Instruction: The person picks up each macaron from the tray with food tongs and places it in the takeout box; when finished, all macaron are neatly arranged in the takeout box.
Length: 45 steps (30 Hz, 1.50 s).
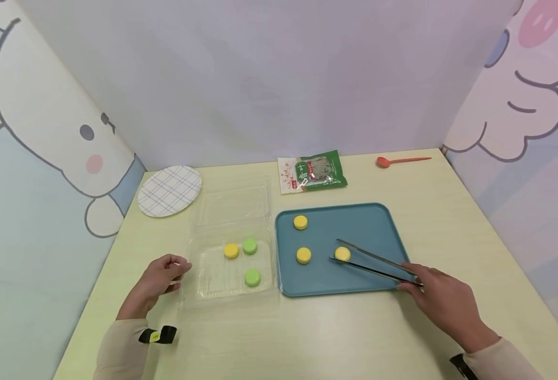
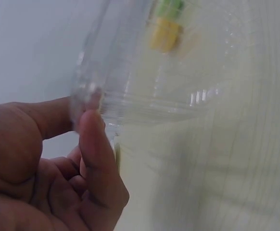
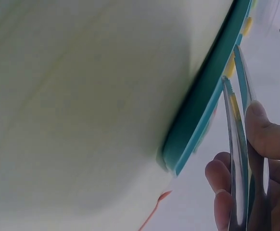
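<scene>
The right hand (image 1: pixel 442 301) pinches metal tongs (image 1: pixel 374 262) around a round yellow cake (image 1: pixel 342 254) on the teal tray (image 1: pixel 364 224); the left hand (image 1: pixel 157 279) pinches the clear plastic box (image 1: pixel 221 274).

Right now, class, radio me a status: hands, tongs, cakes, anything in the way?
Left hand pinches clear box edge. Right hand holds tongs, tips around yellow cake on tray. Nothing blocking.

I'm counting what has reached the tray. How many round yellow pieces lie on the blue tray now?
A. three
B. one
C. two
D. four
A: the blue tray bears three yellow pieces, one of them between the tips of the tongs that the right hand holds.
</scene>
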Each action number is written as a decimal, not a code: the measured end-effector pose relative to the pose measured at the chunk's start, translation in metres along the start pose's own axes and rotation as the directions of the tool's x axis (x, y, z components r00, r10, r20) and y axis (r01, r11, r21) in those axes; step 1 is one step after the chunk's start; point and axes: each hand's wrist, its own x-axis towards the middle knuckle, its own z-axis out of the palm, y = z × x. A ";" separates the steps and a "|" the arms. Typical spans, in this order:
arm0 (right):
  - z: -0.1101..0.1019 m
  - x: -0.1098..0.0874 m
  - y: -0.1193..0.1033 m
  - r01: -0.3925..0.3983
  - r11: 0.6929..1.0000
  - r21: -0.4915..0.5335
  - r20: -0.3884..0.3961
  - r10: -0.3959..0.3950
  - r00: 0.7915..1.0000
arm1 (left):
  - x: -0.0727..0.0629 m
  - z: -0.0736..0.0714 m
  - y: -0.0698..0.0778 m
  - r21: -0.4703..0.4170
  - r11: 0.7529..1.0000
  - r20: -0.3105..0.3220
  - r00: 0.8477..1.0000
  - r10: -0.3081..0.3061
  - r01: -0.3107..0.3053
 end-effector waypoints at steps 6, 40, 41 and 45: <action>-0.001 -0.001 0.004 -0.005 1.000 0.003 0.016 0.005 1.000 | -0.002 0.002 0.002 -0.001 1.000 -0.006 1.000 0.002 -0.002; 0.004 0.010 -0.003 0.019 0.999 0.036 -0.059 -0.017 0.998 | -0.002 0.002 0.001 -0.009 1.000 -0.012 1.000 -0.006 0.006; 0.004 0.012 -0.004 0.025 0.999 0.035 -0.064 -0.023 0.998 | -0.002 0.002 0.001 -0.010 1.000 -0.013 1.000 -0.009 0.009; 0.008 0.019 -0.006 0.058 0.997 0.042 -0.078 -0.055 0.995 | -0.002 0.003 0.000 -0.013 1.000 -0.013 1.000 -0.025 0.025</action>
